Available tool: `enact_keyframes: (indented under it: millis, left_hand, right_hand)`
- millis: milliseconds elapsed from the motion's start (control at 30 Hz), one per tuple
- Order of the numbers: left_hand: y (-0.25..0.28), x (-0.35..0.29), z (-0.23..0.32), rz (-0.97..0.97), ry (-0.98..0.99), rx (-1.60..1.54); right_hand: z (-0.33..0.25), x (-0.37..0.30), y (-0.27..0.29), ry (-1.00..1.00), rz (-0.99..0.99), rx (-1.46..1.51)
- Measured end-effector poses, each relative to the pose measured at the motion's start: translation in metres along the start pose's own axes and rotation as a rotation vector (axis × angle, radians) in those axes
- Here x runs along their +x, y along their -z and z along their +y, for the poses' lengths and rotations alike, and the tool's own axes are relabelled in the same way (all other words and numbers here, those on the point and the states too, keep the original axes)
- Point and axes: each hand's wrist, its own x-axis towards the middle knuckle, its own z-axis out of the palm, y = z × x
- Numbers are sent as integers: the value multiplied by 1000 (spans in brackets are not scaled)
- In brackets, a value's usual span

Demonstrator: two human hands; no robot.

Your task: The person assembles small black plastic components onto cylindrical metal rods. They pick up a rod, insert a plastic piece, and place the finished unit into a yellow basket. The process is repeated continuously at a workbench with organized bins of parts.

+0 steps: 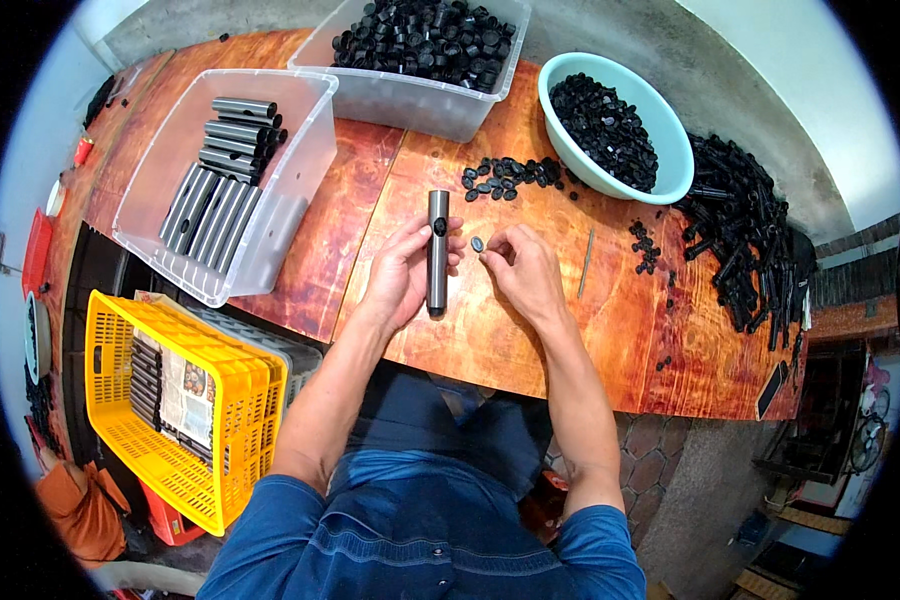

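My left hand (402,272) is closed around a grey metal tube (437,265), held upright in the view above the wooden table. A dark oval opening shows near the tube's far end, and its near end is black. Just right of the tube, my right hand (522,270) pinches a small oval black piece (478,244) between thumb and fingertips. That piece is apart from the tube. Similar small oval black pieces (500,180) lie loose on the table beyond my hands. A thin metal rod (585,262) rests to the right of my right hand.
A clear bin (315,185) of metal tubes stands at left, another clear bin (410,105) of black caps behind it. A pale blue bowl (678,150) holds small black parts. Black parts (745,240) heap at right. A yellow crate (245,420) sits below left; a person (80,510) is beyond.
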Motion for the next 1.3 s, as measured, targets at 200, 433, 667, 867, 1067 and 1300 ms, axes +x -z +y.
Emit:
enact_keyframes:
  millis: [200, 433, 667, 867, 1067, 1300]
  left_hand:
    - [-9, -3, 1, 42, -1, 43]
    - [-6, -1, 0, 27, 2, 71]
    - [-9, -1, 1, 16, -17, 86]
    - [0, 0, -1, -32, 73, -23]
    - [0, 1, -2, -71, 85, -62]
    - [-3, 0, -6, -94, 82, -29]
  right_hand:
    - [10, -1, -6, 61, 38, -39]
    - [5, 2, -2, 42, -4, -3]
    - [5, 4, -7, 110, -17, -38]
    - [6, 2, -2, 134, -25, -136]
    - [-10, -3, 4, 131, 135, 35]
    - [-23, -4, -3, 355, 194, 16]
